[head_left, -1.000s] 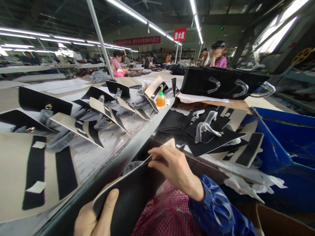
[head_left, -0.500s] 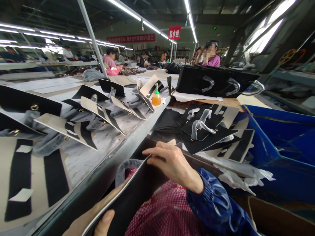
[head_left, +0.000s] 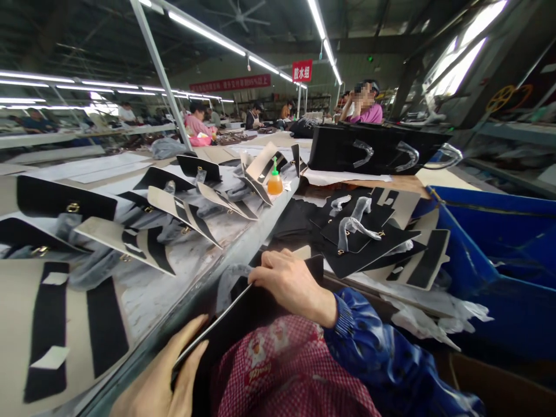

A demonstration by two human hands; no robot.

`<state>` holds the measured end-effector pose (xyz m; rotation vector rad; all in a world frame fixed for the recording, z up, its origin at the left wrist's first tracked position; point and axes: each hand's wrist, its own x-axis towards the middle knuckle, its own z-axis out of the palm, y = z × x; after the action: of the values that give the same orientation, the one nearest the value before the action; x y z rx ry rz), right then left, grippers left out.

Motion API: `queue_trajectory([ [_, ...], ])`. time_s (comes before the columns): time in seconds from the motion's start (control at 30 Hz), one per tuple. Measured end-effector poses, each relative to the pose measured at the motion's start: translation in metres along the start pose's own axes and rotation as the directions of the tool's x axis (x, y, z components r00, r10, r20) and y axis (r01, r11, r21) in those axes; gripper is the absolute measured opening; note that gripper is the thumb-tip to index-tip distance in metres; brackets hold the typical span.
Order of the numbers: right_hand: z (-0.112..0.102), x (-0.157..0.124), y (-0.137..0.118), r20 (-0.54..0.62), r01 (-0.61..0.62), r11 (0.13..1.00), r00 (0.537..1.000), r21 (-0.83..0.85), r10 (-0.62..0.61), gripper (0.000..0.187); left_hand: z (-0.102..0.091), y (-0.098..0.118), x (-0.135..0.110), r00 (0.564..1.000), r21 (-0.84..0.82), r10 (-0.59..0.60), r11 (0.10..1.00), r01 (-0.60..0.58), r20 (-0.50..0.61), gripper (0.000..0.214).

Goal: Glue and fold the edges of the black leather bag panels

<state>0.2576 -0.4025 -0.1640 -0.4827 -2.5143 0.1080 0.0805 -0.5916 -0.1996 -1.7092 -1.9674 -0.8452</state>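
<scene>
Between my hands is a black bag panel (head_left: 243,318) with a pale edge, held on its side so that I mostly see along its rim. My left hand (head_left: 158,370) grips the near end, thumb on one face and fingers on the other. At the far end, my right hand (head_left: 293,284) is closed over the corner, pinching the edge. Beside the panel is a plastic-wrapped handle (head_left: 232,281); where it joins is hidden. A red checked apron (head_left: 299,376) lies under the panel.
Several panels with wrapped handles, among them a cream-and-black one (head_left: 130,240), stand on the left table. A glue bottle (head_left: 275,184) is near its edge. Right of it lie stacked panels (head_left: 369,249) and a blue bin (head_left: 490,243). Other people work farther back.
The panel has turned more edge-on and looks straighter. My left hand has come higher into view, and my right-hand fingers have curled tighter over the corner. The view has shifted slightly.
</scene>
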Motion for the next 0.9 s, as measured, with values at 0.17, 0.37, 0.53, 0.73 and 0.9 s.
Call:
queue_trajectory([
  [0.17,0.008,0.004,-0.014,0.054,0.202,0.974,0.979,-0.102,-0.197,0.013,0.016,0.025,0.021,0.973,0.159,-0.030,0.987,-0.007,0.228,0.040],
  [0.37,-0.019,-0.014,-0.009,-0.097,0.237,0.969,0.965,-0.077,-0.244,0.016,0.034,0.037,0.031,0.888,0.134,-0.272,0.962,0.239,0.372,0.043],
  [0.53,-0.043,-0.046,0.010,-0.281,0.024,0.996,0.960,0.082,0.000,0.015,0.031,0.010,0.014,0.974,-0.063,-0.159,0.983,0.172,0.163,0.040],
  [0.73,-0.026,-0.049,0.023,-0.319,-0.204,0.864,0.870,0.460,0.375,0.023,0.014,-0.001,0.016,0.990,-0.300,0.032,0.954,0.010,0.134,0.039],
  [0.9,-0.029,-0.037,0.026,-0.205,-0.202,0.658,0.849,0.725,0.487,0.036,0.004,0.012,0.013,0.992,-0.367,0.112,0.927,-0.081,0.064,0.040],
])
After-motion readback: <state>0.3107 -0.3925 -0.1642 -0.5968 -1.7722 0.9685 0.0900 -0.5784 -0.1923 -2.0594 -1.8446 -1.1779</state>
